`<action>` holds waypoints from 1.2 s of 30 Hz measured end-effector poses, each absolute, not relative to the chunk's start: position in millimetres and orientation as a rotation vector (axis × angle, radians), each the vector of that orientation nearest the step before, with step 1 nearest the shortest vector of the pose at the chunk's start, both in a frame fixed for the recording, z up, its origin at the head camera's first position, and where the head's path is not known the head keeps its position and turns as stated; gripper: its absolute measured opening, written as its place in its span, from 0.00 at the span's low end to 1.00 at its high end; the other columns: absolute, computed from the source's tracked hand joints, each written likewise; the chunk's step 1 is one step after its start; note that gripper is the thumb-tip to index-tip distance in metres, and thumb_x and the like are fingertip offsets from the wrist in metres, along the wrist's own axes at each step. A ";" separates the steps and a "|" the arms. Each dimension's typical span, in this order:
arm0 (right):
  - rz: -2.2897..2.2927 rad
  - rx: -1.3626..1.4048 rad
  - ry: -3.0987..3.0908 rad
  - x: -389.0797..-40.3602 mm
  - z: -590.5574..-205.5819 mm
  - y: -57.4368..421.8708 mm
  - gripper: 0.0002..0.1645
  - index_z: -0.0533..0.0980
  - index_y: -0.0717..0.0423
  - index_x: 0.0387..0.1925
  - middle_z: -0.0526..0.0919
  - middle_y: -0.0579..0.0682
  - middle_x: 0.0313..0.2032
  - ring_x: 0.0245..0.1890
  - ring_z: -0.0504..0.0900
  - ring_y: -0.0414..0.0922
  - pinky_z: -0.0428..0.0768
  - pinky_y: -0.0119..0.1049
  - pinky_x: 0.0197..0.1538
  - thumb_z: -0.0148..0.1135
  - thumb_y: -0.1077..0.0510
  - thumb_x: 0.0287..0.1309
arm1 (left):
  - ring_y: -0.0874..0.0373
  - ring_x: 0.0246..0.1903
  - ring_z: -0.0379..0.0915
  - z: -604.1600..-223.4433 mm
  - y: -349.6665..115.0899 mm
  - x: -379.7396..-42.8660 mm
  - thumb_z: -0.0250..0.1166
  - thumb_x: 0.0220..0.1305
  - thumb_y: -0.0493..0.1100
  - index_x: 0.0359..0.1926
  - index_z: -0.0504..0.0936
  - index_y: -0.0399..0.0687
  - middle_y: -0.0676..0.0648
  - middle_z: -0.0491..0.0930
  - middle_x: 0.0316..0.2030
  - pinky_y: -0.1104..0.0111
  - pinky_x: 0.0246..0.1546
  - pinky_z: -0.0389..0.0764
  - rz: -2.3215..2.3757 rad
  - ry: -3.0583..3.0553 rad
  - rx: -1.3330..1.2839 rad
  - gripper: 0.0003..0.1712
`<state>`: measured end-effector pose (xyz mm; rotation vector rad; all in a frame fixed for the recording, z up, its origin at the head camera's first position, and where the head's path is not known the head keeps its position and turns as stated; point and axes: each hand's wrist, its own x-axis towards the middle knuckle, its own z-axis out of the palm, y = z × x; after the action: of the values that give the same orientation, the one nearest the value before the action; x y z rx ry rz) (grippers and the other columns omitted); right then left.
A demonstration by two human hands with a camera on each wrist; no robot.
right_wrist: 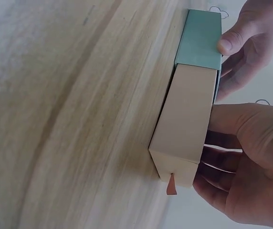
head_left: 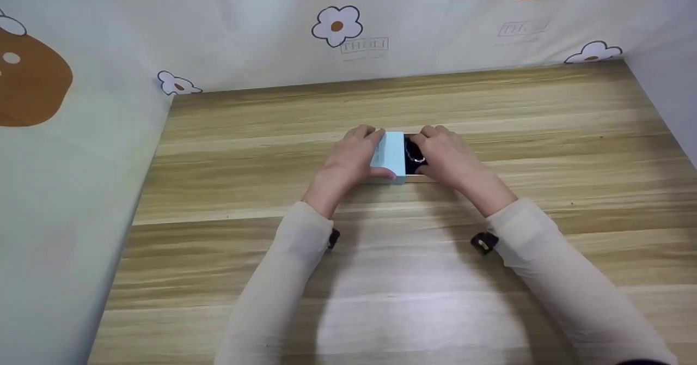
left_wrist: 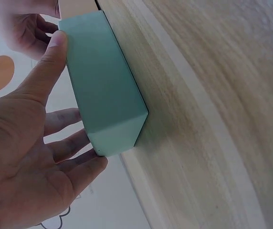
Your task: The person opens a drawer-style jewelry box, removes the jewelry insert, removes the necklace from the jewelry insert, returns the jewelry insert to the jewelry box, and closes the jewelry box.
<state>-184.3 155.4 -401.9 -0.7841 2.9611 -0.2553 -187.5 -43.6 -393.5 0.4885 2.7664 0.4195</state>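
A light blue-green sliding box lies on the table. Its sleeve (head_left: 393, 155) covers the left part, and a pale drawer (right_wrist: 184, 112) sticks out to the right. My left hand (head_left: 353, 155) grips the sleeve, thumb on the near side (left_wrist: 56, 45) and fingers on the far side. Inside the dark-lined drawer lies a shiny beaded bracelet (head_left: 418, 160), partly covered by my right hand (head_left: 446, 155). That hand holds the drawer from above, fingers at its far rim and thumb over the opening; the fingertips are hidden. A small brown ribbon tab (right_wrist: 172, 185) hangs from the drawer's end.
The wood-grain table (head_left: 245, 163) extends on every side of the box. A white cloth with flowers (head_left: 359, 60) and brown shapes hangs along the back and left edges. Small black devices (head_left: 484, 242) sit at both wrists.
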 end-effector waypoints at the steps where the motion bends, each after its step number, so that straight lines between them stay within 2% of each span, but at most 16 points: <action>1: -0.252 -0.790 2.962 -184.5 -402.3 155.2 0.33 0.75 0.70 0.56 0.81 0.65 0.49 0.50 0.78 0.61 0.79 0.55 0.57 0.75 0.60 0.50 | 0.49 0.72 0.59 -393.5 -43.6 -187.6 0.72 0.53 0.64 0.76 0.60 0.52 0.43 0.62 0.72 0.57 0.72 0.65 0.418 2.765 0.487 0.55; 17: -0.170 -0.770 2.954 -186.1 -403.8 153.2 0.33 0.75 0.67 0.57 0.80 0.64 0.51 0.53 0.76 0.61 0.76 0.55 0.59 0.75 0.58 0.52 | 0.50 0.73 0.57 -394.7 -43.0 -187.4 0.72 0.53 0.64 0.77 0.58 0.52 0.43 0.60 0.74 0.57 0.74 0.62 0.432 2.762 0.461 0.56; 24: -0.163 -0.798 2.964 -185.9 -404.7 153.2 0.32 0.75 0.68 0.56 0.79 0.64 0.50 0.53 0.73 0.61 0.74 0.53 0.60 0.74 0.59 0.51 | 0.49 0.72 0.59 -394.9 -43.4 -187.7 0.71 0.53 0.65 0.76 0.60 0.50 0.43 0.62 0.72 0.58 0.71 0.67 0.388 2.780 0.511 0.55; 31: -0.140 -0.753 2.974 -184.7 -404.0 152.3 0.32 0.75 0.65 0.57 0.78 0.63 0.53 0.55 0.72 0.60 0.76 0.56 0.56 0.75 0.57 0.52 | 0.49 0.72 0.59 -394.2 -42.8 -187.4 0.71 0.54 0.66 0.76 0.59 0.50 0.42 0.61 0.73 0.58 0.72 0.66 0.381 2.776 0.505 0.55; 36: -0.155 -0.726 2.974 -183.0 -403.8 151.7 0.32 0.74 0.64 0.58 0.77 0.62 0.53 0.56 0.70 0.60 0.75 0.57 0.56 0.74 0.58 0.53 | 0.49 0.72 0.58 -394.0 -43.0 -186.9 0.71 0.54 0.65 0.77 0.58 0.50 0.43 0.61 0.73 0.58 0.73 0.65 0.385 2.773 0.498 0.55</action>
<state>-183.0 151.7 -403.8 -0.7261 2.9737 -0.1547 -186.9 -43.0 -394.0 0.4979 2.7726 0.3849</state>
